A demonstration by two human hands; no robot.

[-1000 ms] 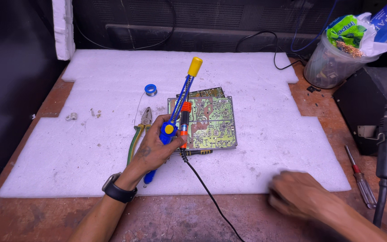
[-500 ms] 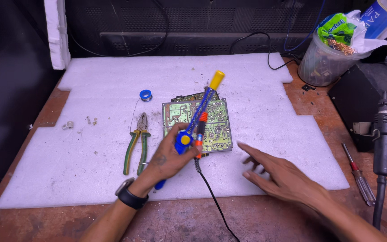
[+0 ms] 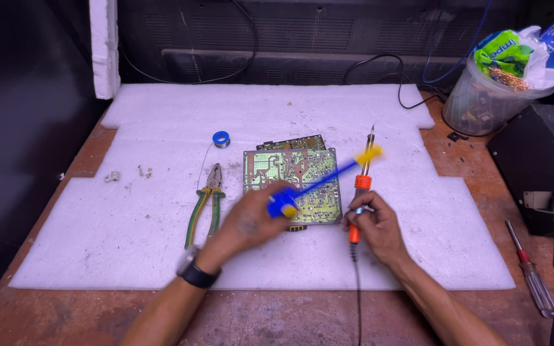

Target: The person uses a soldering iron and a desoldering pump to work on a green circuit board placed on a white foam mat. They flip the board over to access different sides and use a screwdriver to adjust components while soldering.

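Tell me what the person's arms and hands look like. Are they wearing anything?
Both arms are bare, with no sleeves and no gloves. The left hand is a bit blurred, and just behind it sits a black wristwatch with a pale face. The right hand has bare fingers, and nothing is worn on that wrist.

Two hands work over the white foam pad point(image 3: 161, 122) on the bench: the left hand point(image 3: 248, 224) holds one blue desoldering pump point(image 3: 302, 192), and the right hand point(image 3: 374, 221) one orange-handled soldering iron point(image 3: 360, 182). Two circuit boards point(image 3: 293, 176) lie stacked mid-pad, beside one pair of pliers point(image 3: 205, 205) and one solder spool point(image 3: 221, 138). One screwdriver point(image 3: 530, 272) lies near the bench's right edge, and one plastic tub point(image 3: 482, 99) stands at its far right corner.
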